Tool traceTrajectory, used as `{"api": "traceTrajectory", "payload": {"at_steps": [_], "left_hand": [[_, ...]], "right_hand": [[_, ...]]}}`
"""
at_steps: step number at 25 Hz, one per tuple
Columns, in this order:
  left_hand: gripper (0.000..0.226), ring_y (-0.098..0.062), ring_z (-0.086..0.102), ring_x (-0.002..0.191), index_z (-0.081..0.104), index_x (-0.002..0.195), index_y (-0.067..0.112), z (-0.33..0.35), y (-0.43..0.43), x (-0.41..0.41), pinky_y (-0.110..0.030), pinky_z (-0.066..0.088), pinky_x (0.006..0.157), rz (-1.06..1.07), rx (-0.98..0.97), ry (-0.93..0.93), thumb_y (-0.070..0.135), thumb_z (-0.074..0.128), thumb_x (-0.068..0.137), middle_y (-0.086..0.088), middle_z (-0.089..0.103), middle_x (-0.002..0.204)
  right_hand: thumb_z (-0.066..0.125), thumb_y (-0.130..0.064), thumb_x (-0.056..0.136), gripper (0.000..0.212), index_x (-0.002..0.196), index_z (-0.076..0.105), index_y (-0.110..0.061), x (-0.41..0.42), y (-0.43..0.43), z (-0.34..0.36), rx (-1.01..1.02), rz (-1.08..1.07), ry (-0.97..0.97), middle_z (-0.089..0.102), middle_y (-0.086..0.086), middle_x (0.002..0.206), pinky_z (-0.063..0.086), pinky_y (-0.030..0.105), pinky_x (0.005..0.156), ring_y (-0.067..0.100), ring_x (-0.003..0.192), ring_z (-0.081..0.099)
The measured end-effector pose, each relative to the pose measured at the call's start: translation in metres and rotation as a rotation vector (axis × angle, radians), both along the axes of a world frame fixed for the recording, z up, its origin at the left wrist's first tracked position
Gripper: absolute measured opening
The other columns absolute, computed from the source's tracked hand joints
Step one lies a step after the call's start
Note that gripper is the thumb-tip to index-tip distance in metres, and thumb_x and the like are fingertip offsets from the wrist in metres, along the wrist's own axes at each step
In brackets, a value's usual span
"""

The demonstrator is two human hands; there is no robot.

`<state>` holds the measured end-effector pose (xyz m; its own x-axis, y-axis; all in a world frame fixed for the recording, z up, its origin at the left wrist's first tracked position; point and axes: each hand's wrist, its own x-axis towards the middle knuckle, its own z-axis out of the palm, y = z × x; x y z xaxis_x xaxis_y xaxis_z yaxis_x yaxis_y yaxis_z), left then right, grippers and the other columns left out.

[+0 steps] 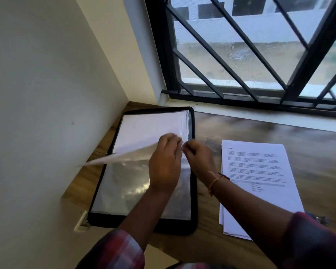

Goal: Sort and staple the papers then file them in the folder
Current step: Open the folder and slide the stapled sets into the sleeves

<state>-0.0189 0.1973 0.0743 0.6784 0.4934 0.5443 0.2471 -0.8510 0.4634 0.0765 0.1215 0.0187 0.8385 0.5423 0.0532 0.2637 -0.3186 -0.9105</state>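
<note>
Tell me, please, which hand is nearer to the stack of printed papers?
The right hand. It pinches the plastic sleeve at the folder's right edge, just left of the stack of printed papers; the left hand grips the same sleeve farther left, over the folder.

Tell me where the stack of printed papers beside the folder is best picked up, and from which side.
Probably its far right corner, approached from the right. The stack of papers lies flat on the table, so fingers must slide under an edge, thumb on top. That corner is free, while the right arm crosses its near end, where the sheets fan out unevenly.
</note>
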Motion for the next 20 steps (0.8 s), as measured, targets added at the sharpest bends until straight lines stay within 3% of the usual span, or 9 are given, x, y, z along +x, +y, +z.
{"api": "traceTrajectory", "payload": {"at_steps": [2,5,7,9,12,16,20], "left_hand": [[0.018,-0.016,0.057,0.12,0.069,0.115,0.003,-0.002,0.014,0.011,-0.026,0.049,0.101,-0.117,0.092,-0.071,0.008,0.062,0.099,-0.01,0.062,0.127],[0.023,-0.026,0.055,0.118,0.069,0.118,0.001,-0.03,0.035,0.012,-0.037,0.049,0.103,-0.134,0.141,-0.06,0.009,0.061,0.097,-0.014,0.062,0.123],[0.041,-0.03,0.054,0.122,0.064,0.131,0.007,-0.059,0.052,0.015,-0.044,0.05,0.102,-0.087,0.047,0.172,0.016,0.064,0.091,-0.013,0.06,0.132],[0.058,-0.031,0.043,0.139,0.051,0.147,0.017,-0.086,0.07,0.02,-0.043,0.041,0.113,-0.059,-0.062,0.522,0.029,0.065,0.092,-0.01,0.046,0.153],[0.065,-0.028,0.014,0.154,0.028,0.158,0.028,-0.108,0.087,0.028,-0.046,0.023,0.121,-0.035,-0.079,0.863,0.055,0.044,0.1,-0.002,0.018,0.168],[0.071,-0.029,0.006,0.155,0.021,0.159,0.03,-0.116,0.084,0.033,-0.052,0.019,0.122,-0.01,-0.056,0.918,0.064,0.037,0.099,-0.001,0.01,0.169],[0.072,-0.033,0.008,0.155,0.026,0.158,0.019,-0.115,0.069,0.04,-0.051,0.016,0.122,0.029,-0.077,0.916,0.054,0.048,0.098,-0.01,0.012,0.169]], "right_hand": [[0.067,-0.016,0.097,0.01,0.09,0.067,-0.024,0.02,0.016,0.009,0.056,-0.092,0.014,0.069,-0.008,0.082,0.043,0.007,0.065,-0.001,0.076,0.062],[0.069,-0.019,0.096,0.006,0.092,0.069,-0.023,0.047,0.039,0.011,0.051,-0.189,0.063,0.073,-0.004,0.087,0.057,0.028,0.077,0.01,0.082,0.068],[0.067,-0.016,0.096,0.008,0.103,0.068,-0.021,0.067,0.051,0.006,0.017,-0.198,0.123,0.074,-0.001,0.099,0.058,0.034,0.087,0.013,0.091,0.069],[0.065,-0.015,0.097,0.029,0.126,0.063,-0.019,0.082,0.058,-0.002,-0.049,-0.16,0.19,0.07,0.003,0.121,0.055,0.036,0.097,0.019,0.107,0.066],[0.064,-0.017,0.097,0.041,0.138,0.059,-0.019,0.089,0.055,-0.016,-0.215,-0.111,0.173,0.066,0.008,0.133,0.052,0.038,0.102,0.024,0.116,0.064],[0.066,-0.017,0.094,0.035,0.129,0.067,-0.014,0.073,0.014,-0.03,-0.351,-0.094,0.053,0.067,0.009,0.128,0.047,0.031,0.098,0.025,0.116,0.063],[0.071,-0.024,0.09,0.036,0.125,0.069,-0.014,0.052,-0.071,-0.052,-0.517,-0.257,-0.138,0.058,0.012,0.139,0.049,0.046,0.102,0.035,0.127,0.055]]}}
